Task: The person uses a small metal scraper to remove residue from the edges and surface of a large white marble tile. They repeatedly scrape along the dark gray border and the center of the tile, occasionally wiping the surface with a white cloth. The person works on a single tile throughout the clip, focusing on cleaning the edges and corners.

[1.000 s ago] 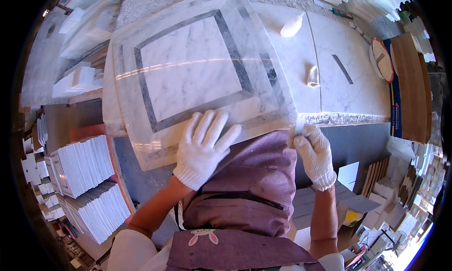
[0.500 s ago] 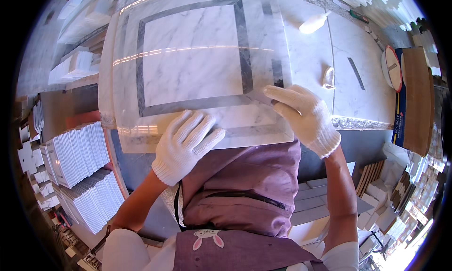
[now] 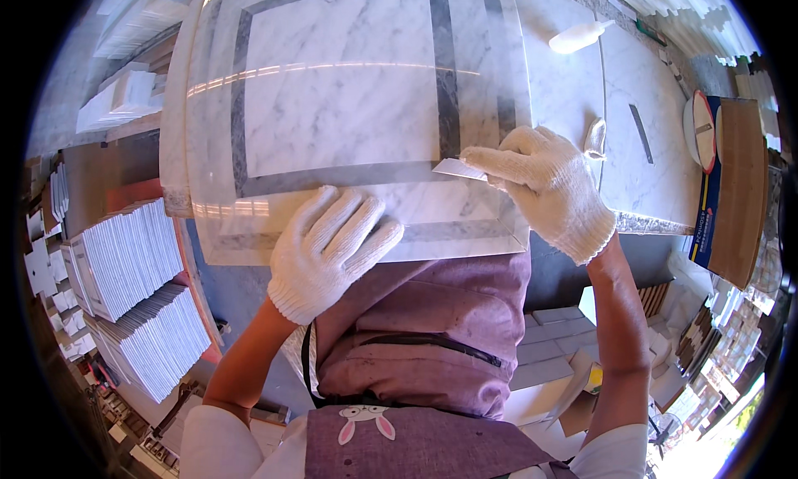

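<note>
1. The marble slab (image 3: 341, 88), white with a grey square border, lies flat on the worktop (image 3: 640, 171) in front of you, its near edge over your purple apron (image 3: 416, 346).
2. Your right hand (image 3: 544, 188), in a white glove, pinches a thin flat blade (image 3: 457, 168) against the slab's near right part, fingers closed on it.
3. Your left hand (image 3: 328, 250), also gloved, rests flat on the slab's near edge, fingers spread, holding nothing.
4. A white squeeze bottle (image 3: 578, 37) lies well beyond, and stacks of white tiles (image 3: 133, 263) sit low on your left.
</note>
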A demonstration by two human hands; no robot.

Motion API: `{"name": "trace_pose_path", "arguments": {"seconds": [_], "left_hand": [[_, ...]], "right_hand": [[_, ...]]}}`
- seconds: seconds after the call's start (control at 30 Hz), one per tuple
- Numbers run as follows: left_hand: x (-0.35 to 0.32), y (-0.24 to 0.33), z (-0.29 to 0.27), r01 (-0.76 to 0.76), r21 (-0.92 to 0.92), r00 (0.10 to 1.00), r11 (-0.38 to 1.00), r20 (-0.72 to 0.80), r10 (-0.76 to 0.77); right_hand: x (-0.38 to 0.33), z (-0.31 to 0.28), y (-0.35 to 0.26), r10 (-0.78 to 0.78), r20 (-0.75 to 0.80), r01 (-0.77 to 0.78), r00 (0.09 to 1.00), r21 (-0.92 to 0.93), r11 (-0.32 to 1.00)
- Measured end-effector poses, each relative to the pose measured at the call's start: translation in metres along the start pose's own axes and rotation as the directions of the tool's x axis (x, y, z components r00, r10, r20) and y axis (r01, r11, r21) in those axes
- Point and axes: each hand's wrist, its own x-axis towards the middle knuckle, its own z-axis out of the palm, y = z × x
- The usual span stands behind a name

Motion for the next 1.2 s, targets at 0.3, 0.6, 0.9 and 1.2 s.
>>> {"name": "trace_pose_path", "arguments": {"seconds": [0.3,0.6,0.9,1.2], "left_hand": [[-0.005,-0.002,0.001,0.001,0.049,0.999,0.999,0.044,-0.003],[-0.004,-0.002,0.003,-0.003,0.047,1.0,0.999,0.01,0.003],[-0.003,0.0,0.002,0.006,0.075,0.997,0.997,0.083,-0.012],[-0.001,0.001,-0.001,0.011,0.073,0.998,0.997,0.058,-0.015]], "right_hand": [[0.006,-0.001,0.003,-0.026,0.03,0.024,0.999,0.049,0.999],[0.006,0.002,0.005,-0.046,0.008,0.046,0.999,0.061,0.997],[0.002,0.004,0.004,-0.017,-0.015,0.018,1.0,0.118,0.993],[-0.001,0.001,-0.006,0.021,0.024,-0.022,0.999,0.025,0.999]]}}
